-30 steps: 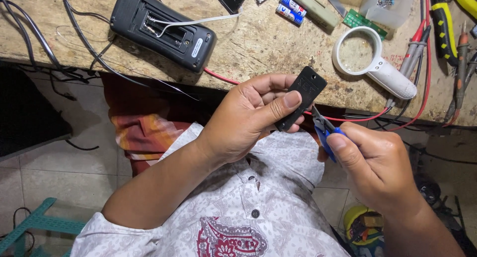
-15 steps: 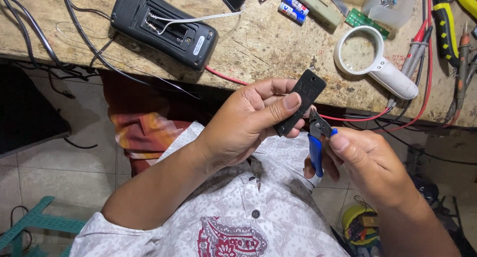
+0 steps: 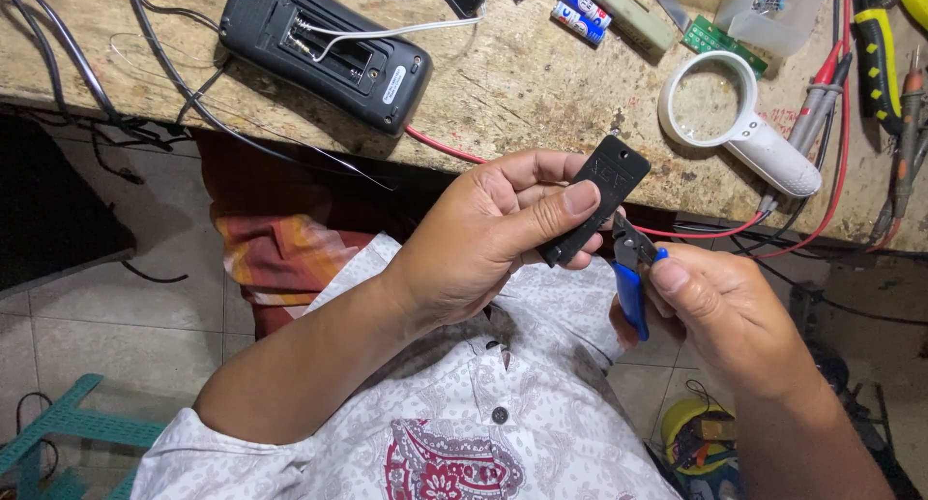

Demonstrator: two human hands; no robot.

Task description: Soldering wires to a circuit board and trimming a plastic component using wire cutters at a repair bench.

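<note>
**Fig. Both hands at bench edge w/ black cover and cutters**

From my remote view, largest first: wooden bench (image 3: 541, 94) spans the top. On it lies a black device (image 3: 324, 50), back open, white wire across its bay; right of it a white magnifier (image 3: 739, 123). Below the edge, my left hand (image 3: 483, 244) is clamped on a flat black cover (image 3: 597, 198), thumb on its face. My right hand (image 3: 720, 311) is closed round blue-handled cutters (image 3: 631, 273), tips at cover's lower edge.

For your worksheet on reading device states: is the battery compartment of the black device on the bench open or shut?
Open: the black device lies back-up, compartment uncovered, springs and white wire showing.
</note>
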